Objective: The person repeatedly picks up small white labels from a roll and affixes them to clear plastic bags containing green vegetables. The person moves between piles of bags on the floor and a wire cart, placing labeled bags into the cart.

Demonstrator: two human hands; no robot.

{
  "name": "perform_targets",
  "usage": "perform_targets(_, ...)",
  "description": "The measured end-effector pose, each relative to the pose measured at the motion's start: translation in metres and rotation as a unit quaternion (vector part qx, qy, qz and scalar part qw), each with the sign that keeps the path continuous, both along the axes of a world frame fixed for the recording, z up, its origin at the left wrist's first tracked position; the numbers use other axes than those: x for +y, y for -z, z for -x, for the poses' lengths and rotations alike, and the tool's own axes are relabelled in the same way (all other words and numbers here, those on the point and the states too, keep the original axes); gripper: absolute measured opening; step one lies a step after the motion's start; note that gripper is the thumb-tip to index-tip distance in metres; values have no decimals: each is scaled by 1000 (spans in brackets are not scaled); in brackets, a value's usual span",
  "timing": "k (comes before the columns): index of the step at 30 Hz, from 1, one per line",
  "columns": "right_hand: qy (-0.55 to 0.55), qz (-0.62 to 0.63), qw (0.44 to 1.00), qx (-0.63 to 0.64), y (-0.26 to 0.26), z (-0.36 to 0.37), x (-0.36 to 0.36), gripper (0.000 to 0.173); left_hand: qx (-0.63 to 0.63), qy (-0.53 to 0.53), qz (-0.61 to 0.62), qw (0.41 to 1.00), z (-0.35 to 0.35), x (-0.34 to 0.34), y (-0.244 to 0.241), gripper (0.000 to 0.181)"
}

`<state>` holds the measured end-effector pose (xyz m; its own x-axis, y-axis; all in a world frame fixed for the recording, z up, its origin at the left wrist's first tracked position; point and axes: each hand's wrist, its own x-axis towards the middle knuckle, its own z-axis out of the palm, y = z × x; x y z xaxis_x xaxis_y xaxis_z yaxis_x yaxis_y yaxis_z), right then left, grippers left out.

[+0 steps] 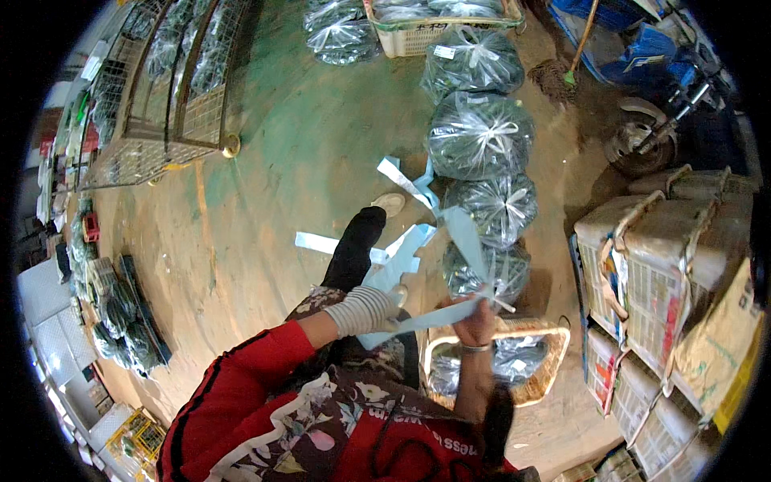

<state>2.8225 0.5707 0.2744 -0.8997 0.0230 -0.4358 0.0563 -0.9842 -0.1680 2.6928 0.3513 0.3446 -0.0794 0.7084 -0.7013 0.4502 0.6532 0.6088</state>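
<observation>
A striped white glove covers my left hand, which is closed on a bunch of pale blue label strips lying over my knee. My bare right hand pinches the end of one strip stretched between both hands. That hand is beside the nearest tied clear plastic bag of dark green produce. More such bags stand in a row leading away from me. Long strip ends trail over the floor and against the bags. Fine detail at the fingertips is blurred.
A plastic basket with bagged goods stands by my right arm. Another basket is at the row's far end. Stacked crates and a wheel are on the right; a wire cage cart and bags are on the left.
</observation>
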Motion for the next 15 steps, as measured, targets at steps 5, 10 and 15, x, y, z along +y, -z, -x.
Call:
perform_targets(5, 94, -163, 981, 44, -81, -72, 43, 35, 81, 10, 151, 985, -58, -91, -11, 40)
perform_targets(10, 126, -137, 972, 142, -125, -112, 42, 51, 144, -82, 271, 948, -80, -190, -56, 33)
perform_targets(15, 154, -198, 968, 11, -141, -136, 14, 52, 213, -201, 283, 913, -112, -319, -57, 31)
